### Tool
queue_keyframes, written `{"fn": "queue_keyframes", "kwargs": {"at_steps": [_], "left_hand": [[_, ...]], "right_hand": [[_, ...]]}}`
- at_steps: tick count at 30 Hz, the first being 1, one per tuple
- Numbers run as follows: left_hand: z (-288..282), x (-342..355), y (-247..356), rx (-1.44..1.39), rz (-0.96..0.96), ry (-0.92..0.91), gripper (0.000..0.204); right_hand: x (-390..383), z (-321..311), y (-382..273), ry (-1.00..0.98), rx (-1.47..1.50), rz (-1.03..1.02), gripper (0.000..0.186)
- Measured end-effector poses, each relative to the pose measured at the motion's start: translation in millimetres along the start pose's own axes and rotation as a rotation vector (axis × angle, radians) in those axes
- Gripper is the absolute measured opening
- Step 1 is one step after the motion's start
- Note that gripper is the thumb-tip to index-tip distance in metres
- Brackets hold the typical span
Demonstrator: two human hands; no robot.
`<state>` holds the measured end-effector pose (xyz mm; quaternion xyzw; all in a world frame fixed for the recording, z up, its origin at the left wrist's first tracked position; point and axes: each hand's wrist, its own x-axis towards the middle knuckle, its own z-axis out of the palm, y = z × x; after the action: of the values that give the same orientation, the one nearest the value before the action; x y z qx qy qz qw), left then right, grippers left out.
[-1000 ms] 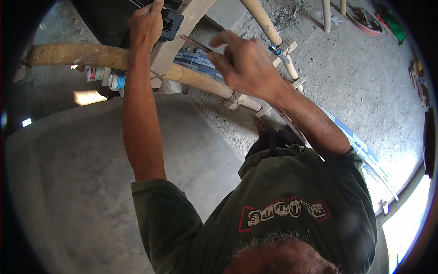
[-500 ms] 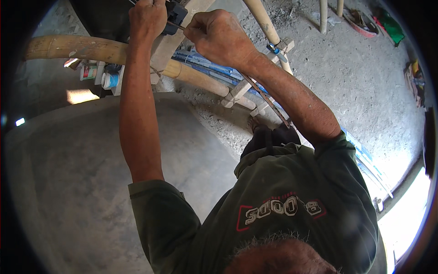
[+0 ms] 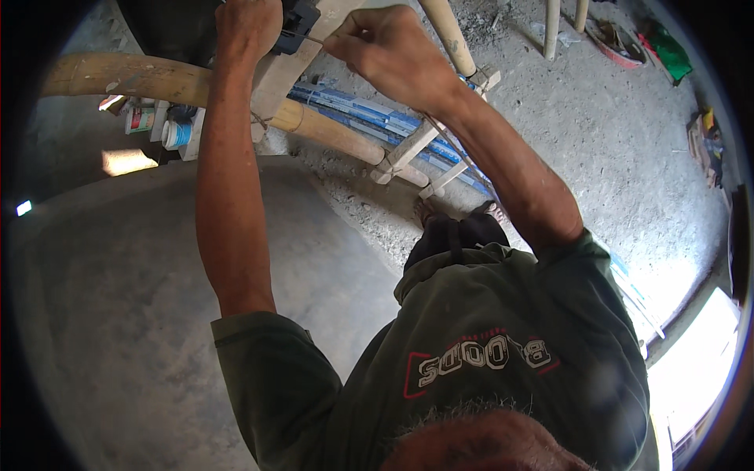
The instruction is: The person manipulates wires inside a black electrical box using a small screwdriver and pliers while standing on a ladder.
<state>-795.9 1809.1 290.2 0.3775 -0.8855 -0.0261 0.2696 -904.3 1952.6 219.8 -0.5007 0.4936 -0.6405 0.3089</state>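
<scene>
My right hand (image 3: 400, 59) pinches the end of a thin rod or wire (image 3: 312, 39) between thumb and fingertips. Its other end reaches a black blocky fixture (image 3: 297, 23) at the top of the view. Close beside that fixture, on its left, is my left hand (image 3: 250, 27), seen from the back. Its fingers look curled, but the upper edge cuts them off, and what they hold is hidden. A pale wooden board (image 3: 290, 74) lies under the fixture.
A thick bamboo pole (image 3: 133, 78) crosses in front of me, with bamboo legs and a wooden crosspiece (image 3: 408, 153) at its right. Blue-and-white strips (image 3: 353, 106) lie beyond it. Small tubs (image 3: 177, 133) stand at left. A reddish basin (image 3: 616, 47) and green cloth (image 3: 667, 55) are at far right.
Both hands have shifted slightly up and left in the view. My right hand has moved a little away from the fixture, so more of the thin rod or wire shows.
</scene>
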Motion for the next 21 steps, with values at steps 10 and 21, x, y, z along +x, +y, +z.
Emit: {"fn": "queue_keyframes", "kwargs": {"at_steps": [10,21], "left_hand": [[12.2,15.7,-38.9,0.209,0.257,-0.018,0.041],[3.9,12.0,-15.7,0.094,0.051,-0.045,0.043]], "right_hand": [[7.1,16.2,9.5,0.095,-0.121,-0.150,0.018],[24.9,22.2,14.0,0.112,-0.181,-0.203,0.016]]}}
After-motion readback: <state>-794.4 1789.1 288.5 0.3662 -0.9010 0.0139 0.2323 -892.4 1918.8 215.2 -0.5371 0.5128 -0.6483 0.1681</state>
